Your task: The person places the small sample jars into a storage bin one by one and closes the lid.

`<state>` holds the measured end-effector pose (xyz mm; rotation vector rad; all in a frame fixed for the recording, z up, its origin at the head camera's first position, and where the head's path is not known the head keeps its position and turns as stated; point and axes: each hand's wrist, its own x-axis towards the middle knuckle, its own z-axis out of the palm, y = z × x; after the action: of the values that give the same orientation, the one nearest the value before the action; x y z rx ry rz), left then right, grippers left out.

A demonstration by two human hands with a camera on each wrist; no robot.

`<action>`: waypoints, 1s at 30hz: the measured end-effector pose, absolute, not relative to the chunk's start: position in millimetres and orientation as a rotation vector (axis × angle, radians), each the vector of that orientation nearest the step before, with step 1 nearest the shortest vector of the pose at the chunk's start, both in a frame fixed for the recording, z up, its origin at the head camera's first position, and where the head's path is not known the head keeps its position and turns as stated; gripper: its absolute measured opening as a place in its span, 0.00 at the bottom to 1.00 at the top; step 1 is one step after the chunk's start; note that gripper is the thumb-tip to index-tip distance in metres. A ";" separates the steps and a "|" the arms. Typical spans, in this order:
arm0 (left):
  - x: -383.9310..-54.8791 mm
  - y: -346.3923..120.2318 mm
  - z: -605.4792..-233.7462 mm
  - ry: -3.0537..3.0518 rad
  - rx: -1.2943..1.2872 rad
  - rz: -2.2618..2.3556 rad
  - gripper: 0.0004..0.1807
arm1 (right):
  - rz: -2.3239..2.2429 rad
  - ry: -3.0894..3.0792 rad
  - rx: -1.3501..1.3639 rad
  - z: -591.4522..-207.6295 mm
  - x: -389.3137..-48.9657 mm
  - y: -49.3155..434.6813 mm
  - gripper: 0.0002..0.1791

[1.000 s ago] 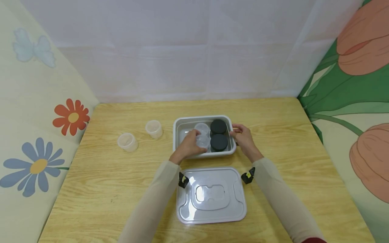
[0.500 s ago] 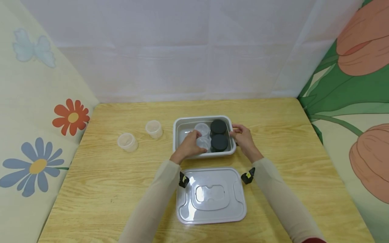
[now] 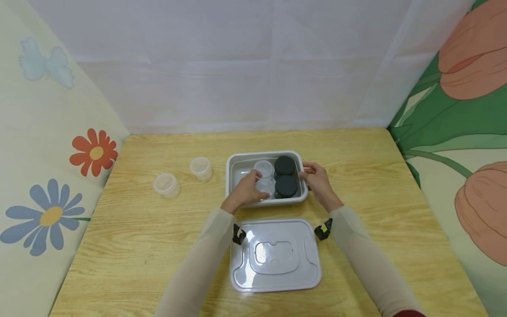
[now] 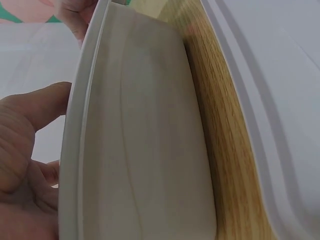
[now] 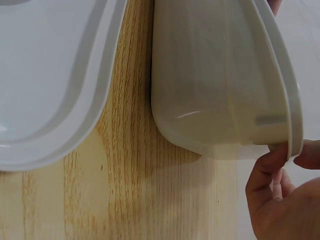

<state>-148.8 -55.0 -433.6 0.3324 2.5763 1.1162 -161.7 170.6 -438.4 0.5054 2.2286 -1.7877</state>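
In the head view a pale tub (image 3: 289,201) sits towards the back of the wooden table (image 3: 138,246), and the person's left hand (image 3: 246,188) reaches over its front wall, fingers and thumb curved round the near clear cup (image 3: 266,187). The far clear cup (image 3: 264,168) is just behind it, close to those fingers, and two black-topped jars (image 3: 286,186) fill the tub's right end, so the cups are hemmed in on that side. At that end the right hand (image 3: 318,179) grips the rim. A grey-white lid (image 3: 275,268) lies flat on the table in front of the tub, below and between the wrists, each of which carries a black camera (image 3: 239,234). Well apart on the left, two cloudy cups (image 3: 167,186) stand on the wood. A white cloth (image 3: 210,79) hangs behind, with flower-printed panels (image 3: 23,145) at both sides. In the left wrist view the tub's tall side wall stands in the way: the thumb and part of the fingers show beyond the rim, but what they hold is hidden, and the lid's edge runs along the right. In the right wrist view the right thumb and fingers pinch the rim narrowly near the corner, and bare wood separates tub from lid.
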 end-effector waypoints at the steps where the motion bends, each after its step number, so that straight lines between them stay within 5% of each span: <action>1: -148.7 -56.0 -432.9 2.576 0.326 1.113 0.32 | -1.788 2.227 0.506 -438.3 -161.7 170.6 0.24; 30: -154.6 -102.9 -410.0 2.586 0.230 1.370 0.31 | -1.796 2.238 0.478 -439.3 -161.1 171.7 0.24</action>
<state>-154.6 -102.9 -410.0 0.2299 2.5862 1.3695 -161.1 171.7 -439.3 0.4779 2.2378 -1.7958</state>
